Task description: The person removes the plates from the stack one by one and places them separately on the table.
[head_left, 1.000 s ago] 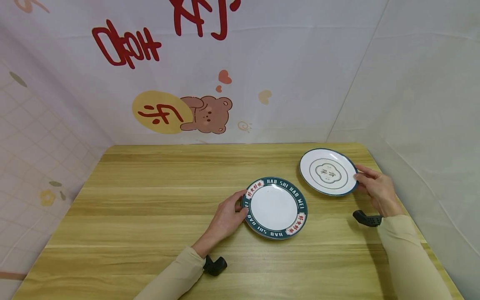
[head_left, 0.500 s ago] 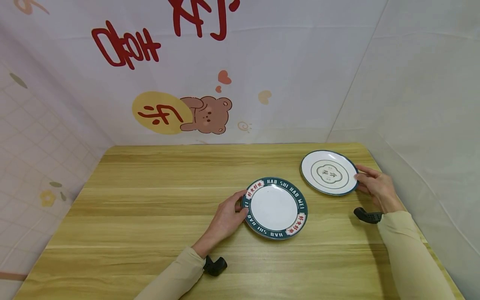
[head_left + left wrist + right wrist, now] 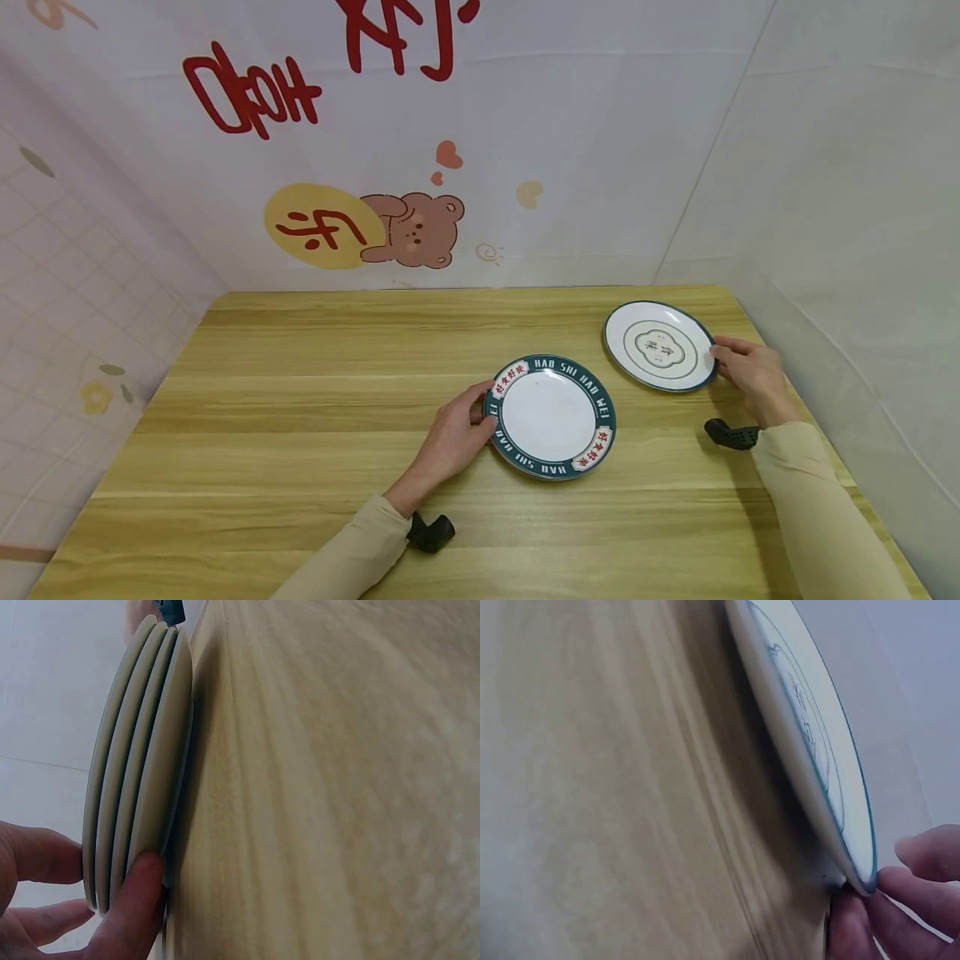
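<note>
Left hand [image 3: 452,427] and right hand [image 3: 759,379] apart, both curled

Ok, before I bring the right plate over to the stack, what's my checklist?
1. Right grip on the white medallion plate: ok, pinching its rim.
2. Left grip on the green-rimmed plate stack: ok, fingers at its edge.
3. Medallion plate face up: ok, its printed design shows.
4. Top of stack free to receive it: ok, the white center is bare.
5. Medallion plate over the stack: not ok, it's farther back and to the right.
6. Medallion plate fully off the wooden tabletop: cannot tell; its far underside is in shadow.
</note>
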`<state>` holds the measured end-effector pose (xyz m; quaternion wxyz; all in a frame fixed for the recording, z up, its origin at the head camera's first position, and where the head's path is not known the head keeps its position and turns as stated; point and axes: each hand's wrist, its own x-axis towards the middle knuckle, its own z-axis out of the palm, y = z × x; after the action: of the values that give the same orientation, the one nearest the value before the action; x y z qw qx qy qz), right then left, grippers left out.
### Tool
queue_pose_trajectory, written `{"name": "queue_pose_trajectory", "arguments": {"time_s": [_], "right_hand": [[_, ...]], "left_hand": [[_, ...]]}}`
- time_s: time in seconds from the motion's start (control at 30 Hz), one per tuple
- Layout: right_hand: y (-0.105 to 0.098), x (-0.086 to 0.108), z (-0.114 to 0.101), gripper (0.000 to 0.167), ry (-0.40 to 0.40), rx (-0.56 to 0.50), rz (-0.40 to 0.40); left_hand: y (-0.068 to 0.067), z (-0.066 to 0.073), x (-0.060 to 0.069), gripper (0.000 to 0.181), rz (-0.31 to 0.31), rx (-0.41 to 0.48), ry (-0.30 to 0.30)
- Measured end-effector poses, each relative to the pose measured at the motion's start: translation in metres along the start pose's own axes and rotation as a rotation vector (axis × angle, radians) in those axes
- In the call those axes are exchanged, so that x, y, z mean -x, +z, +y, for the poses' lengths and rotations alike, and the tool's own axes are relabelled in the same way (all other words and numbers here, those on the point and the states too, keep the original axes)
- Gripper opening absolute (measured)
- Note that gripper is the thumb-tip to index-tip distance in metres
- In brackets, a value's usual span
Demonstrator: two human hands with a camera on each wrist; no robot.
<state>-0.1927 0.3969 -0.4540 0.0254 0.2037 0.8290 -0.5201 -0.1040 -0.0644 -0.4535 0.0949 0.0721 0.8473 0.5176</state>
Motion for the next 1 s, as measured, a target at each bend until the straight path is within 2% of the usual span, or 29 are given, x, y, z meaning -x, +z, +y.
{"name": "queue_pose_trajectory", "arguments": {"time_s": [0.2, 0.53, 0.77, 1.0], "right_hand": [[0.0, 0.013, -0.007, 0.062, -0.04, 0.132, 0.005], [0.008, 0.042, -0.024, 0.072, -0.178, 0.198, -0.006], [0.019, 0.062, -0.033, 0.069, -0.268, 0.19, 0.004], [0.026, 0.08, -0.037, 0.063, -0.344, 0.248, 0.018]], "left_hand": [[0.001, 0.0, 0.0, 0.053, -0.001, 0.011, 0.004], [0.001, -0.001, 0.001, 0.053, 0.005, 0.028, 0.007], [0.001, -0.002, 0.001, 0.052, 0.012, 0.03, 0.012], [0.002, -0.003, 0.0, 0.052, 0.017, 0.027, 0.008]]}}
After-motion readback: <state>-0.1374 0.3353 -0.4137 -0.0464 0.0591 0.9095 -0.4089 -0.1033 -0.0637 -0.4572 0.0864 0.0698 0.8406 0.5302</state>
